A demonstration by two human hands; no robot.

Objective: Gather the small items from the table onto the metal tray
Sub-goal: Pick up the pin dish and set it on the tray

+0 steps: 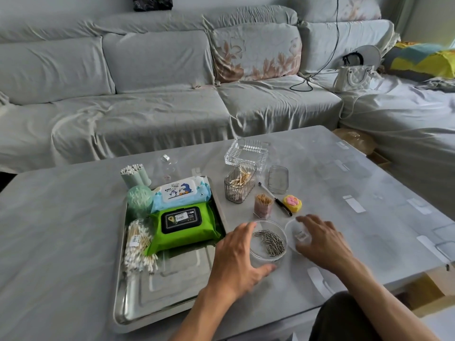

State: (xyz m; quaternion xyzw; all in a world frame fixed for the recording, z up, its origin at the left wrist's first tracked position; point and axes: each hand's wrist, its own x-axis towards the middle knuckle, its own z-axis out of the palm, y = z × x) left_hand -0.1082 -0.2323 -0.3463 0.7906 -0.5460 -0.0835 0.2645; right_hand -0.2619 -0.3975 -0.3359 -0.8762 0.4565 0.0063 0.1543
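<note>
The metal tray [172, 291] lies on the table's left half. It holds a green wipes pack [182, 227], a blue wipes pack [182, 193], a bag of cotton swabs [138, 244] and a round green swab box [139, 196]. Just right of the tray stands a round clear dish of paper clips [269, 242]. My left hand [236, 257] curls around this dish, thumb at its near side. My right hand [322, 242] rests over the dish's clear lid [293, 230] beside it, fingers bent on its rim.
Behind the dish stand a toothpick jar [263, 205], a ribbed clear box of swabs [240, 184], a black pen [278, 200], a yellow-pink eraser [292, 203], a small clear cover [278, 179] and a glass tray [246, 152]. A green swab tube [134, 173] and small bottle [168, 166] stand behind the metal tray.
</note>
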